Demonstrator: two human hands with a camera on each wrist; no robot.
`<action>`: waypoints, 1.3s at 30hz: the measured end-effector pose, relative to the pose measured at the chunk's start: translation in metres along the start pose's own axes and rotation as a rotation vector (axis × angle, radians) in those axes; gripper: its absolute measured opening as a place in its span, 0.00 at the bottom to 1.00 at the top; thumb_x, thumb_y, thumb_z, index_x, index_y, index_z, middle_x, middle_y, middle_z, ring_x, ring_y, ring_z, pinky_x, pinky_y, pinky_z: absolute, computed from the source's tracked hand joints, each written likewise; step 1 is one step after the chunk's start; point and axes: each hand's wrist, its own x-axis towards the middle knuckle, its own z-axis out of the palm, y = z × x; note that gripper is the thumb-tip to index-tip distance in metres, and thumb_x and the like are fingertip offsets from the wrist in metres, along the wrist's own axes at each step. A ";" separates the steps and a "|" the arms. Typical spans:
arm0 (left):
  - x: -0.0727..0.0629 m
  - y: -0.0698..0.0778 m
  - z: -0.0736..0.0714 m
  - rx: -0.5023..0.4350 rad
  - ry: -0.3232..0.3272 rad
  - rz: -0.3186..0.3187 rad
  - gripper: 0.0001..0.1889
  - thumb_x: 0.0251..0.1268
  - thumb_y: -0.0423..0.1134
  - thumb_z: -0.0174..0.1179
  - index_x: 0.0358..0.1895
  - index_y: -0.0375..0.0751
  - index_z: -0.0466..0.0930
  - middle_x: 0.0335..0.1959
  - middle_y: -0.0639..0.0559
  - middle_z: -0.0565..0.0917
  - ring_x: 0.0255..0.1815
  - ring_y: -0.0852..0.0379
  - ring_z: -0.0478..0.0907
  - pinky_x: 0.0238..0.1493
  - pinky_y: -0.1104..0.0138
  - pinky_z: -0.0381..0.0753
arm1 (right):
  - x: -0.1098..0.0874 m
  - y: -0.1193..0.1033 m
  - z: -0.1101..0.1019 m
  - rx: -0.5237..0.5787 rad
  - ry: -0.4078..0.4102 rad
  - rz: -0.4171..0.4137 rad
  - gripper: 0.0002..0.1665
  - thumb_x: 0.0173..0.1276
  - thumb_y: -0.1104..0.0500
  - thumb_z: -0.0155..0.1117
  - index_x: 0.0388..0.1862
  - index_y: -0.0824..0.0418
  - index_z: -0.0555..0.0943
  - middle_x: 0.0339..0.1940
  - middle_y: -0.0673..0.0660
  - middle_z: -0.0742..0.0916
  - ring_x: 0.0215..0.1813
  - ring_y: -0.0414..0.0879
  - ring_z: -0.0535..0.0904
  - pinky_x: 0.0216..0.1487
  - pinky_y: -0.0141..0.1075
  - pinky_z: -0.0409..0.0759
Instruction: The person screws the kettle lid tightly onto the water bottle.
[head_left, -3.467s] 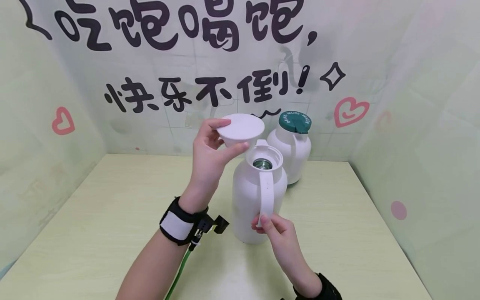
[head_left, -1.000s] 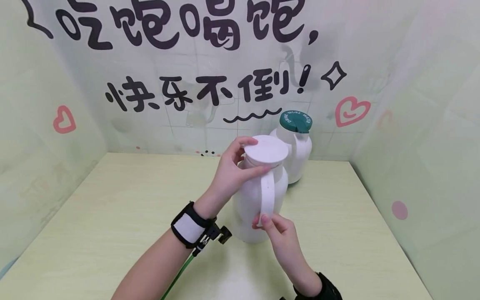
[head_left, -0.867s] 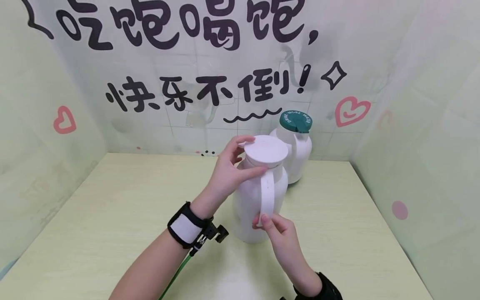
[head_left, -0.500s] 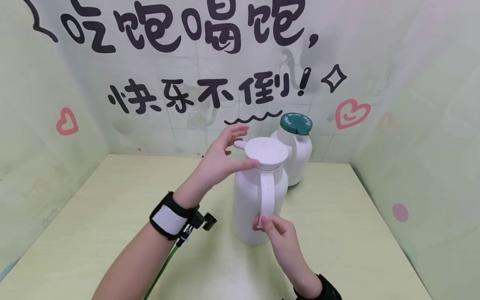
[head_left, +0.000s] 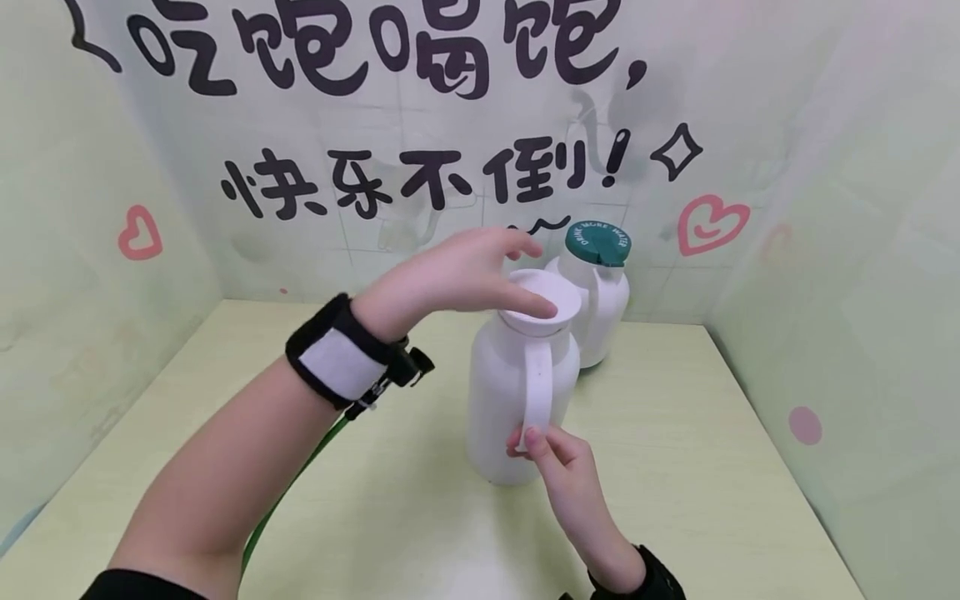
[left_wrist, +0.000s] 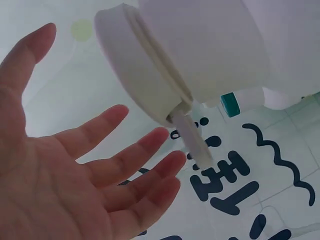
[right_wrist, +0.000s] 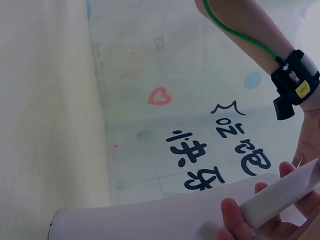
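A white vacuum flask (head_left: 498, 408) stands upright on the table, its round white lid (head_left: 564, 290) seated on the mouth. Over the lid is my left hand (head_left: 468, 271), fingers extended, partly covering it in the head view. From the left wrist, the palm (left_wrist: 55, 185) faces the lid with spread fingers and a gap between them. A small white tab (left_wrist: 192, 142) juts from the lid's edge. My right hand (head_left: 573, 487) pinches the lower end of the flask's handle (head_left: 537, 383); in the right wrist view its fingers curl round that handle (right_wrist: 280, 197).
Behind the flask, to the right, stands another white flask (head_left: 603, 312) with a green lid (head_left: 597, 242). A pale wooden table (head_left: 675, 483) lies between printed cloth walls. A green cable (head_left: 292, 483) trails from the left wrist camera.
Earlier my left hand held the lid above the open flask, then set it on the mouth and let go. Now that hand has lifted and shifted over the lid. The right hand stayed on the handle.
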 end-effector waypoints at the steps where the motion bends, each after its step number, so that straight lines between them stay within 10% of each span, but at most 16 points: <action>1: 0.003 0.004 -0.003 0.036 -0.029 -0.006 0.38 0.51 0.57 0.69 0.64 0.42 0.71 0.59 0.48 0.75 0.57 0.53 0.71 0.54 0.61 0.71 | 0.000 0.000 0.000 -0.001 0.000 -0.001 0.13 0.74 0.67 0.50 0.34 0.72 0.80 0.32 0.54 0.84 0.37 0.45 0.82 0.46 0.39 0.79; 8: 0.019 0.029 -0.015 0.237 -0.194 -0.056 0.36 0.52 0.58 0.68 0.60 0.40 0.73 0.55 0.51 0.76 0.50 0.56 0.72 0.49 0.65 0.72 | -0.001 -0.001 0.000 -0.007 0.000 0.013 0.14 0.74 0.66 0.50 0.35 0.72 0.81 0.32 0.53 0.84 0.37 0.46 0.82 0.45 0.39 0.78; 15: 0.026 0.047 -0.019 0.392 -0.309 -0.102 0.24 0.49 0.60 0.68 0.27 0.45 0.71 0.26 0.56 0.68 0.28 0.58 0.69 0.29 0.67 0.68 | 0.000 -0.001 -0.002 -0.026 -0.006 0.022 0.14 0.74 0.65 0.50 0.34 0.71 0.81 0.32 0.55 0.85 0.37 0.46 0.82 0.45 0.39 0.78; 24: 0.031 0.053 -0.016 0.339 -0.384 -0.202 0.23 0.51 0.50 0.71 0.46 0.43 0.77 0.46 0.52 0.77 0.43 0.54 0.76 0.33 0.60 0.82 | 0.001 -0.001 -0.003 -0.034 -0.014 0.056 0.14 0.74 0.64 0.51 0.34 0.70 0.82 0.32 0.59 0.85 0.37 0.47 0.83 0.45 0.39 0.78; 39: 0.035 0.051 -0.022 0.361 -0.488 -0.118 0.37 0.50 0.42 0.73 0.66 0.53 0.68 0.60 0.55 0.68 0.48 0.53 0.74 0.39 0.64 0.80 | 0.001 -0.002 -0.002 -0.028 -0.011 0.036 0.13 0.74 0.65 0.51 0.35 0.71 0.82 0.32 0.57 0.85 0.37 0.47 0.83 0.45 0.40 0.78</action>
